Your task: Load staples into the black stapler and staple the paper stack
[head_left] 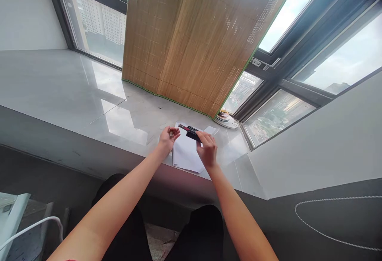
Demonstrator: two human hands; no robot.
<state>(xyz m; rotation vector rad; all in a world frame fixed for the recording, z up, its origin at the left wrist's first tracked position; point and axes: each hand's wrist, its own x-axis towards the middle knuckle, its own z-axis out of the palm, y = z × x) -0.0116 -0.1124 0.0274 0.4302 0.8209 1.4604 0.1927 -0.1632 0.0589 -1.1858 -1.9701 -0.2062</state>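
Stapler [193,132], black with a red part projecting left, is raised above the near side of the ledge [98,129], pinched between thumb and fingers of the right hand [207,149]. Left hand [167,138], just beside the projecting end, has its fingers half curled about a small item [171,134], too small to identify with certainty. White paper [186,155] lies flat below. Judged by present condition, work is at a preparatory stage: stapler is lifted and looks opened; small item is apart from it; paper lies ungripped, with no fastening visible.
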